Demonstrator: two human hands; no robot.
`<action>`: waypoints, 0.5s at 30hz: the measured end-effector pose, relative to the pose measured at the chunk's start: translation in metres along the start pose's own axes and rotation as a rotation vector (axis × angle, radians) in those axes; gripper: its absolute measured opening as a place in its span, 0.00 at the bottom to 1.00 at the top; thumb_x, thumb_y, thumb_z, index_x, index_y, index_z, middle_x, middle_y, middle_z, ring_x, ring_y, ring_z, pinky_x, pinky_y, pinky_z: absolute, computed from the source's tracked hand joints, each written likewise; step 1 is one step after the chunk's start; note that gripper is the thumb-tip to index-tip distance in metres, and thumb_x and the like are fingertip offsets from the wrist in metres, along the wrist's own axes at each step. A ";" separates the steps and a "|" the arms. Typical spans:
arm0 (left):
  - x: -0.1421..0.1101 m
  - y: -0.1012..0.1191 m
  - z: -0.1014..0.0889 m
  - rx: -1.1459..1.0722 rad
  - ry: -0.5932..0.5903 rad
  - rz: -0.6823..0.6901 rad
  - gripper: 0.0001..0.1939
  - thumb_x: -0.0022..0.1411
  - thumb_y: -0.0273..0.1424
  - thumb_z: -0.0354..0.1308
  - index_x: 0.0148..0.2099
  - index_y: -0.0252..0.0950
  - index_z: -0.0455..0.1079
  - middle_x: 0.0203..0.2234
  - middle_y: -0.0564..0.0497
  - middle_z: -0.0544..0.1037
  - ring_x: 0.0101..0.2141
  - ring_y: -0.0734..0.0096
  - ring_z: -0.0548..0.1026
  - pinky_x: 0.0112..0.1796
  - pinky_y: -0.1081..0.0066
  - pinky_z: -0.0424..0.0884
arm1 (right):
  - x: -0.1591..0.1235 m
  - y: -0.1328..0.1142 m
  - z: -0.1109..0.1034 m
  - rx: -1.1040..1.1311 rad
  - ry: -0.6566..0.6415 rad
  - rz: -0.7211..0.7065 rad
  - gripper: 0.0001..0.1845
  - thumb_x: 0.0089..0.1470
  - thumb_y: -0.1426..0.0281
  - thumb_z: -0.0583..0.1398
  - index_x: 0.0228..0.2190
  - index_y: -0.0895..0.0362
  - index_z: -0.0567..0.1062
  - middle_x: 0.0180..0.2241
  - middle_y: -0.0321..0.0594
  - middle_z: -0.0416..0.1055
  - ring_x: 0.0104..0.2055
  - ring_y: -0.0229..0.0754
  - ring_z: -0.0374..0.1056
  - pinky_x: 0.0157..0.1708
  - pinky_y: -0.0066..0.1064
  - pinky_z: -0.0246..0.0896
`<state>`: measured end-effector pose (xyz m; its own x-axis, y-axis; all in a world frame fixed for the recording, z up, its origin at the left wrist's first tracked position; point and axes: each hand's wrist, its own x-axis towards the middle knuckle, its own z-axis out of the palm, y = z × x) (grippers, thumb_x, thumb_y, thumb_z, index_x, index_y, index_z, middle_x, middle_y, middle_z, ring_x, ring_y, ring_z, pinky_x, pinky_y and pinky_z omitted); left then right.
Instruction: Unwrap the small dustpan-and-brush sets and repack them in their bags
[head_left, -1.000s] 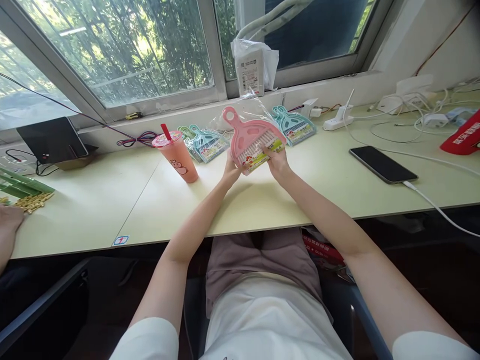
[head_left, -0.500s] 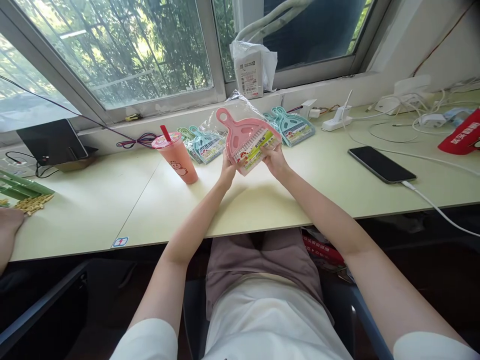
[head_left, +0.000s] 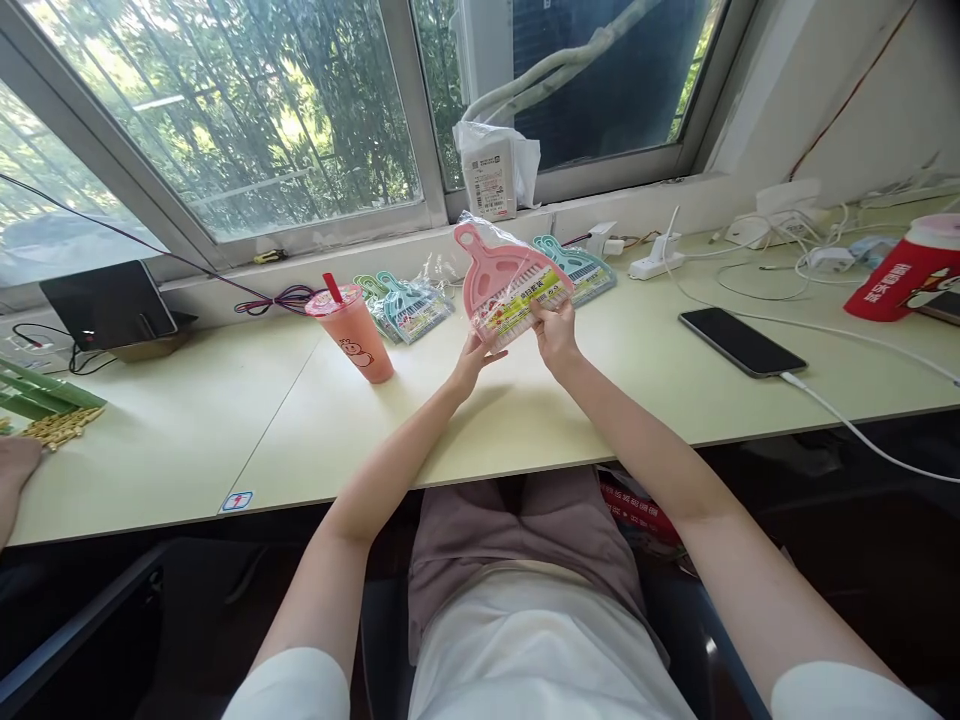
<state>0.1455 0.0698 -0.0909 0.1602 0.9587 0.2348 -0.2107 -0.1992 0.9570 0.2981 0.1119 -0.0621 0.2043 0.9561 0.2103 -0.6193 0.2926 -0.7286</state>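
Pinching a pink dustpan set (head_left: 516, 287) over the desk (head_left: 637, 375), the right hand (head_left: 556, 330) grips its near-right edge; the left hand (head_left: 471, 362), loosely open, supports its near-left corner; handle (head_left: 466, 237) points far left.

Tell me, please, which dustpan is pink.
The dustpan held up in the right hand, with the left hand at its lower edge; the others, on the table, are teal or green.
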 end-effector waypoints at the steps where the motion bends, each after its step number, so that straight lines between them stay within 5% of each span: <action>1: -0.002 0.002 -0.001 0.005 -0.053 -0.033 0.37 0.57 0.46 0.69 0.64 0.43 0.63 0.64 0.41 0.70 0.60 0.49 0.74 0.59 0.48 0.71 | 0.000 0.001 -0.001 0.007 0.029 -0.009 0.32 0.46 0.77 0.64 0.53 0.47 0.67 0.57 0.38 0.74 0.59 0.42 0.71 0.55 0.39 0.74; 6: -0.009 0.007 -0.001 -0.001 -0.307 -0.207 0.35 0.58 0.50 0.67 0.61 0.39 0.67 0.59 0.33 0.75 0.58 0.44 0.75 0.58 0.42 0.69 | 0.005 0.008 -0.008 0.016 0.085 -0.067 0.28 0.47 0.75 0.62 0.51 0.48 0.68 0.57 0.38 0.73 0.57 0.40 0.72 0.58 0.38 0.71; 12: 0.003 0.009 -0.002 -0.128 0.126 -0.074 0.34 0.52 0.50 0.72 0.56 0.42 0.69 0.61 0.41 0.73 0.64 0.47 0.69 0.60 0.49 0.69 | 0.007 0.016 -0.008 -0.003 0.014 -0.034 0.25 0.43 0.74 0.64 0.44 0.48 0.68 0.52 0.36 0.75 0.57 0.41 0.72 0.57 0.38 0.72; 15: 0.005 0.018 -0.008 -0.242 0.197 0.019 0.31 0.53 0.48 0.72 0.55 0.41 0.70 0.58 0.44 0.76 0.63 0.50 0.71 0.59 0.53 0.71 | 0.001 0.021 -0.003 -0.015 -0.054 0.036 0.24 0.40 0.74 0.66 0.41 0.49 0.67 0.49 0.37 0.76 0.56 0.43 0.72 0.55 0.40 0.73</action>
<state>0.1349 0.0729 -0.0735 -0.0305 0.9809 0.1920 -0.4389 -0.1857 0.8792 0.2878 0.1187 -0.0787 0.1410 0.9656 0.2183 -0.6142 0.2583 -0.7457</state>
